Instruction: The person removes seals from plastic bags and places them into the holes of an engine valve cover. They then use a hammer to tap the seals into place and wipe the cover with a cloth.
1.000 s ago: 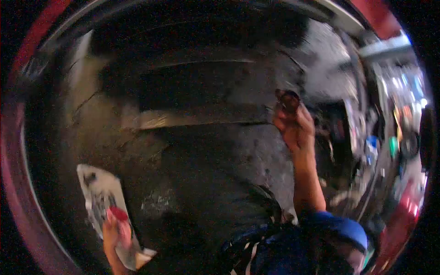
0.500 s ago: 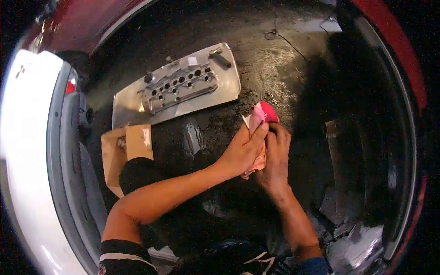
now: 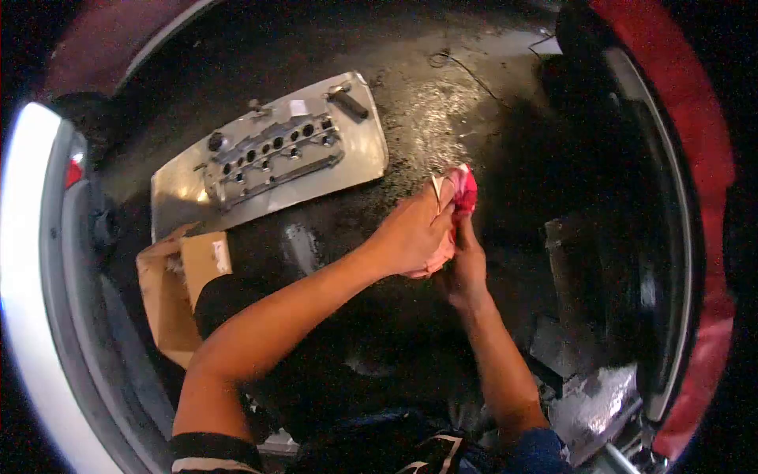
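Observation:
Both hands meet around a crumpled pink and red cloth (image 3: pixel 466 193) near the middle of the view. My left hand (image 3: pixel 412 233) is closed on the cloth, part of which hangs below the palm. My right hand (image 3: pixel 467 265) grips the cloth from the other side, its fingers partly hidden behind it. Whether anything is wrapped inside the cloth cannot be seen. Up and to the left, a metal engine cover (image 3: pixel 272 158) with a row of round holes lies on a pale panel (image 3: pixel 359 162).
An open cardboard box (image 3: pixel 207 265) stands at the left, below the panel. A dark tool-like piece (image 3: pixel 348 103) rests at the panel's upper right. A white car body (image 3: pixel 28 261) borders the left, a red one (image 3: pixel 699 340) the right. A thin cable (image 3: pixel 474 75) lies on the wet floor.
The view has shifted, so the panel and box appear farther left. My left hand has turned over the cloth, and both hands sit slightly higher in the view, still holding it.

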`<move>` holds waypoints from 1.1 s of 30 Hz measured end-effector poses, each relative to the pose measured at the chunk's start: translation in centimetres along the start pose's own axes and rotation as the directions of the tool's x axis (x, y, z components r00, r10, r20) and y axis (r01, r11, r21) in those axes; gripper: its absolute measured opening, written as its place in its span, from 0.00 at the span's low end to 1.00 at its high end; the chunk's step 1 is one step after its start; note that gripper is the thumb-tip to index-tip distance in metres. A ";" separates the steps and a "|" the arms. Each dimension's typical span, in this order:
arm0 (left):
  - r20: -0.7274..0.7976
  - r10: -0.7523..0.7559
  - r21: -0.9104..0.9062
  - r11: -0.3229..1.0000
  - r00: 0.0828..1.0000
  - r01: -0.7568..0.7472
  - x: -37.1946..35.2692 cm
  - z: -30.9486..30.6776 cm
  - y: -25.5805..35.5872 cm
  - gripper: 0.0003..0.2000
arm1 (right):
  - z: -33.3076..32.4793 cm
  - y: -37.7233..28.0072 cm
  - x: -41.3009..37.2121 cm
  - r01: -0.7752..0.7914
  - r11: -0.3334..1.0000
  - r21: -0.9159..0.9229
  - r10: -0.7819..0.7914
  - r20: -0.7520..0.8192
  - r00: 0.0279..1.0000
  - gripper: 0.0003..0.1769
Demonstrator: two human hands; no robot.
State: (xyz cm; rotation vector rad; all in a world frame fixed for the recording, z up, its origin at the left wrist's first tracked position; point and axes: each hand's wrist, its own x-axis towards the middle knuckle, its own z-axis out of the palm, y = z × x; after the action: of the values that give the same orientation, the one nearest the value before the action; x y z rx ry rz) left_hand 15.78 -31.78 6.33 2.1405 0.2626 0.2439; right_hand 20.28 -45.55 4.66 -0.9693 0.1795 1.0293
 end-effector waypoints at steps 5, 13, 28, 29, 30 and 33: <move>-0.067 -0.230 -0.285 0.937 0.971 0.202 4.8 -7.7 2.5 0.13 | 8.0 -4.8 3.9 0.034 0.981 -0.193 -0.025 0.048 0.999 0.34; -0.279 -0.404 -0.661 0.739 0.871 0.131 12.7 -21.7 -7.1 0.36 | 24.1 -7.5 13.4 0.111 0.918 -0.381 -0.054 0.158 0.986 0.32; -0.142 -0.421 -0.444 0.836 0.896 0.322 12.1 -24.5 -13.3 0.21 | 20.7 -3.9 28.4 0.029 0.973 -0.227 0.070 0.417 0.906 0.21; -0.188 -0.486 -0.533 0.781 0.854 0.327 11.8 -24.4 -12.7 0.21 | 21.6 -3.4 28.9 0.048 0.980 -0.191 0.035 0.408 0.913 0.21; -0.229 -0.544 -0.612 0.725 0.807 0.315 11.8 -24.5 -12.5 0.20 | 22.4 -2.9 29.4 0.068 0.985 -0.156 -0.001 0.398 0.917 0.21; -0.530 -0.165 0.101 0.962 0.832 0.255 10.8 -25.6 -16.5 0.21 | 22.4 -0.3 32.3 0.136 0.968 -0.209 -0.005 0.530 0.848 0.21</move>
State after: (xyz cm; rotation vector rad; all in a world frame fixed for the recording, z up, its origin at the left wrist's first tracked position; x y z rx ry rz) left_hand 17.55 0.48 7.22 2.1521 0.8574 0.6937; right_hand 31.35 -8.05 0.50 -0.8638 -0.4465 1.2291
